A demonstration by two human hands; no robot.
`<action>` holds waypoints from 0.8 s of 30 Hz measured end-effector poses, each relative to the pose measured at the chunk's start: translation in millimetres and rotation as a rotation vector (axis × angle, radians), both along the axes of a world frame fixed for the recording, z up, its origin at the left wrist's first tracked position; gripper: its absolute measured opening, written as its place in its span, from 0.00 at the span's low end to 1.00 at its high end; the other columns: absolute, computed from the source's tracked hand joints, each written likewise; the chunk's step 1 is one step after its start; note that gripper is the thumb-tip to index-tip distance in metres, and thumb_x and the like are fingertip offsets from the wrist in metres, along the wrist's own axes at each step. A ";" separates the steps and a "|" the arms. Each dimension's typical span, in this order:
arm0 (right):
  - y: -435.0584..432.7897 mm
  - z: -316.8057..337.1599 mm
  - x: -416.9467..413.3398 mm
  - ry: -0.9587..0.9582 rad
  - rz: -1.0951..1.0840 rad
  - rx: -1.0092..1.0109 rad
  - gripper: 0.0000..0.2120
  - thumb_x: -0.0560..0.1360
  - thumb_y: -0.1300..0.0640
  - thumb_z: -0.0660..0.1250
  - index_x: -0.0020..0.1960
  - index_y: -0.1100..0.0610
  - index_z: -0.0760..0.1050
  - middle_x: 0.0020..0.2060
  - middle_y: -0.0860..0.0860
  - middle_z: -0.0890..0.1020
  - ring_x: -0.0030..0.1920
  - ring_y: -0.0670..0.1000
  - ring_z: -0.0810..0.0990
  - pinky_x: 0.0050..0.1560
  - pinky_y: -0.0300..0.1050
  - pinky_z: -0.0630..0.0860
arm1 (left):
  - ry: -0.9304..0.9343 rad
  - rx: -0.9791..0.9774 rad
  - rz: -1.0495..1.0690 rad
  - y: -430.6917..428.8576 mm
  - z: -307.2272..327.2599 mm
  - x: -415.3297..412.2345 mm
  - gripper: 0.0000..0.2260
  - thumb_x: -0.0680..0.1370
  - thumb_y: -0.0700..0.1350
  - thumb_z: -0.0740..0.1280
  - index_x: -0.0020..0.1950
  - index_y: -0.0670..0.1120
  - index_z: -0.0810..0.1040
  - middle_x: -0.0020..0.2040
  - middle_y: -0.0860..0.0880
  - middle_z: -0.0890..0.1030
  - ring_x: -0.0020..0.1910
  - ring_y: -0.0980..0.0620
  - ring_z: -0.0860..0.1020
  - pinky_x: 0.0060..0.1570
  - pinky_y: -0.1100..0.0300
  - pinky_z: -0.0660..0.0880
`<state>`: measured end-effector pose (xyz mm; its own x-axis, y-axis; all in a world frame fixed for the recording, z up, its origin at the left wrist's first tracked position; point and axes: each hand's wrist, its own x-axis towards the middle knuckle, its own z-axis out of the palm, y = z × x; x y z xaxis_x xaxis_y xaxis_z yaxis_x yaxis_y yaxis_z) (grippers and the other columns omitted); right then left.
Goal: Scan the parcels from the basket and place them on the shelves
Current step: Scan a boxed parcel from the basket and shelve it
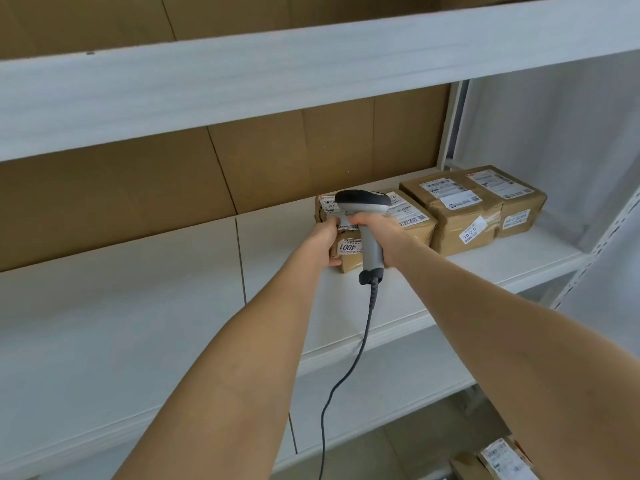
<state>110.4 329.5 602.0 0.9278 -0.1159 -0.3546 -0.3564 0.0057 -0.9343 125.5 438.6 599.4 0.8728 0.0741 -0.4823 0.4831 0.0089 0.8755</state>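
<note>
L grip (325, 244) on parcel (414, 227), R (382, 235): scanner (363, 201)

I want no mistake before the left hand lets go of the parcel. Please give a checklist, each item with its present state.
1. The held parcel lies on the shelf: ok.
2. The left hand grips it: ok.
3. The right hand holds the scanner: ok.
4. The cable hangs clear of parcels: ok.
5. The held parcel lines up beside the middle parcel: ok.
6. Scan registered: cannot tell.
</note>
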 end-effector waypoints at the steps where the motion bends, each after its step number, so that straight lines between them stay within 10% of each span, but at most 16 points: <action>1: -0.7 0.4 -3.4 0.004 0.004 0.007 0.17 0.70 0.51 0.74 0.53 0.56 0.71 0.49 0.56 0.81 0.48 0.56 0.81 0.53 0.53 0.79 | 0.002 0.005 -0.001 -1.2 0.7 -3.7 0.15 0.83 0.51 0.54 0.63 0.44 0.72 0.44 0.45 0.79 0.38 0.48 0.77 0.38 0.54 0.75; 7: -13.6 11.4 -6.4 0.011 -0.076 -0.017 0.18 0.73 0.51 0.71 0.56 0.54 0.66 0.45 0.54 0.75 0.53 0.54 0.75 0.57 0.53 0.75 | -0.127 -0.031 0.219 -3.9 0.7 -0.9 0.15 0.83 0.45 0.55 0.66 0.41 0.72 0.58 0.41 0.80 0.50 0.44 0.81 0.42 0.56 0.77; 24: -15.6 3.3 36.5 0.012 0.039 -0.064 0.22 0.69 0.50 0.72 0.60 0.55 0.71 0.52 0.57 0.80 0.49 0.55 0.80 0.54 0.51 0.79 | 0.007 0.039 0.109 -12.0 -1.8 35.8 0.13 0.80 0.49 0.56 0.60 0.46 0.75 0.51 0.44 0.83 0.50 0.44 0.81 0.56 0.44 0.74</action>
<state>146.9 313.9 605.2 0.9277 -0.1029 -0.3589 -0.3666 -0.0681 -0.9279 161.3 426.6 597.6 0.8550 0.1873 -0.4836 0.4875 0.0280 0.8727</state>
